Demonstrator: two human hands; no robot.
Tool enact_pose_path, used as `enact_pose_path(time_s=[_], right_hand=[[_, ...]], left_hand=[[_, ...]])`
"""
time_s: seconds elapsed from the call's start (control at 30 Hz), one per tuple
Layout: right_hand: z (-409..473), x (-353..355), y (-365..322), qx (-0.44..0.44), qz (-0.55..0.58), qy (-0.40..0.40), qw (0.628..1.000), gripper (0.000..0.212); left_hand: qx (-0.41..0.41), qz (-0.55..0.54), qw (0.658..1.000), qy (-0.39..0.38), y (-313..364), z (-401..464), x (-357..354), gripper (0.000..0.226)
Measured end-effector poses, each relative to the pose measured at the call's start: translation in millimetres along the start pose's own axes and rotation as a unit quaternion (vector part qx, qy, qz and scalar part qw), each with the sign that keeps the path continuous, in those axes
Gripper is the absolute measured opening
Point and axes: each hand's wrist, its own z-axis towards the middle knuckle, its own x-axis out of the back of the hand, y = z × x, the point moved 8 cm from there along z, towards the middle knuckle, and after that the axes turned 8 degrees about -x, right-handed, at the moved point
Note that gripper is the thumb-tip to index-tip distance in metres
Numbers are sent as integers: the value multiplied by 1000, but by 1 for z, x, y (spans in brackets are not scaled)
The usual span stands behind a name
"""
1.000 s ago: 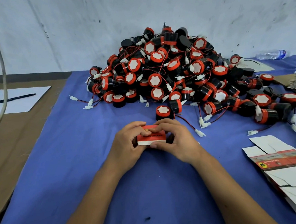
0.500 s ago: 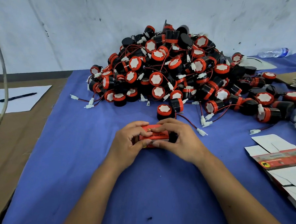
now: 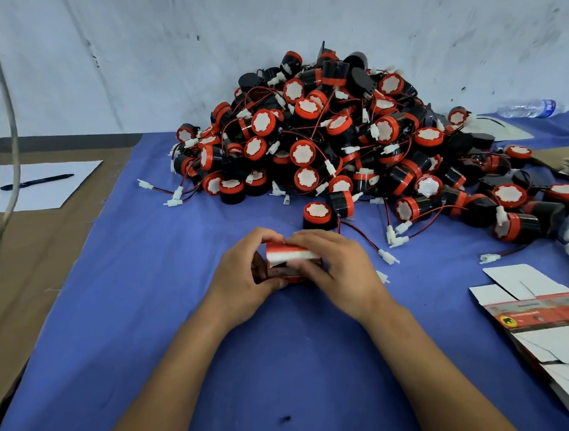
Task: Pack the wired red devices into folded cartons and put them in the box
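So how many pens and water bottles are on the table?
2 in all: 1 black pen lying on the white paper sheet at far left, and 1 clear plastic water bottle lying by the wall at far right. Others may be hidden behind the pile.

Matt blue cloth (image 3: 140, 306) covers the table, smooth with faint creases. The heaped devices (image 3: 346, 146) show glossy black and red plastic with white plastic plugs. Flat cartons (image 3: 535, 314) at the right edge are printed card. Brown cardboard (image 3: 26, 267) lines the left edge.
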Motion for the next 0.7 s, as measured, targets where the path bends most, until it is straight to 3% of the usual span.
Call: enact_pose_path(time_s=[0.07,0.13,0.27,0.47,0.7], right_hand=[[2,3,-5,6,39,26,999,26],[2,-5,0,-24,90,-1,996,27],[0,-20,7,-92,104,-80,987,47],[-3,-23,6,-104,85,-137,981,49],[4,-15,8,-109,141,-32,983,32]], left_hand=[[17,-15,1000,3,-2,-1,-1,74],[17,-18,1000,8,0,-2,0,79],[12,-28,999,11,2,-1,0,79],[10,-10,1000,12,1,-2,3,73],[3,-31,999,9,3,-2,0,71]])
